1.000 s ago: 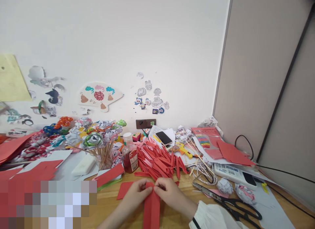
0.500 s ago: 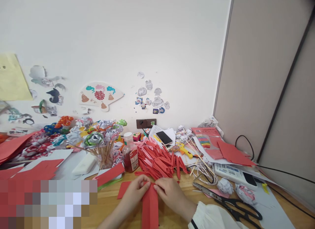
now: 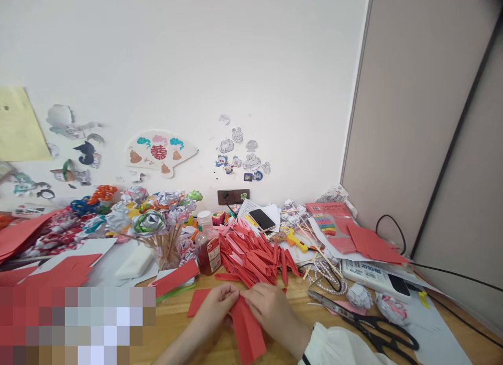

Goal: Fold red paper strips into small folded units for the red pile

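In the lower centre of the frame, a red paper strip [image 3: 248, 336] is slanting down toward the bottom edge, its lengthwise crease showing. The left hand [image 3: 217, 306] and the right hand [image 3: 271, 310] are pinching its upper end between thumbs and fingers, with their fingertips almost meeting. This strip is looking only partly folded: the crease is in place, but its lower part is lying open, and the fingers are hiding whether the top is being turned over. Just left of the left hand, a flat red piece [image 3: 197, 302] is resting on the wooden surface [image 3: 176, 312], seemingly unworked. At the lower right, black-handled scissors [image 3: 367, 323] are lying apart from the hands.

Beyond the hands, at centre, a big heap of narrow folded red pieces [image 3: 251, 255] is spreading, so a good deal of folding is apparently done. Left of it, a bottle [image 3: 208, 250] is standing upright, and another red strip [image 3: 176, 279] is lying flat. More red sheets [image 3: 66, 271] at the left and red paper [image 3: 373, 244] at the right are sitting unfolded, apparently remaining stock. Farther back, at left, paper flowers [image 3: 151, 222] are crowding against the wall.
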A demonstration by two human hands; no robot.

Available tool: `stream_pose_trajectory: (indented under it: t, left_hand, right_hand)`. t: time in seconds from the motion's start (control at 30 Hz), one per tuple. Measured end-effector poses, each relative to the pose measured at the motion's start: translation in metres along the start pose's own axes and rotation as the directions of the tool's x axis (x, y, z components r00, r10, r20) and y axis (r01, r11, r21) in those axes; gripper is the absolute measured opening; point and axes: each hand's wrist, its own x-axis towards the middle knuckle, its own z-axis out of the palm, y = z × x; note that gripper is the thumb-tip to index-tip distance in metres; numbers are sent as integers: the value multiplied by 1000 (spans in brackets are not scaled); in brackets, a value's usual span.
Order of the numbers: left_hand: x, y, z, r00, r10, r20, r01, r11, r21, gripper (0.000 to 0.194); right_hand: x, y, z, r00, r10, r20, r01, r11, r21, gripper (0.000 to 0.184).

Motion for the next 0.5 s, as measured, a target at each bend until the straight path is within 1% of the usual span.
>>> stream_pose_trajectory:
  t: [0.13,0.2,0.27,0.33,0.4,0.5]
  left_hand:
    - [0,0,-1,999,-47,18,49,996,-79,35]
    - [0,-1,-1,999,-43,24,45,996,-82,36]
    - [1,-1,-2,999,-30,24,32,998,-63,37]
    - [2,-1,-2,1000,5,15,-5,1000,-19,38]
    - [2,0,-1,999,45,14,-45,999,22,39]
    - [1,0,1,997,63,42,-65,997,47,38]
  right_hand:
    - [0,1,-1,999,-53,6,53,997,-59,24]
    - [0,1,-2,997,-77,1,77,994,-79,24]
    - [-1,1,-2,997,-73,-4,73,994,-76,22]
    - [-1,0,-2,1000,-16,-26,15,999,-32,20]
    - [0,-1,-1,994,99,-56,-97,994,45,17]
    - [1,-2,4,958,277,-67,-265,953,145,15]
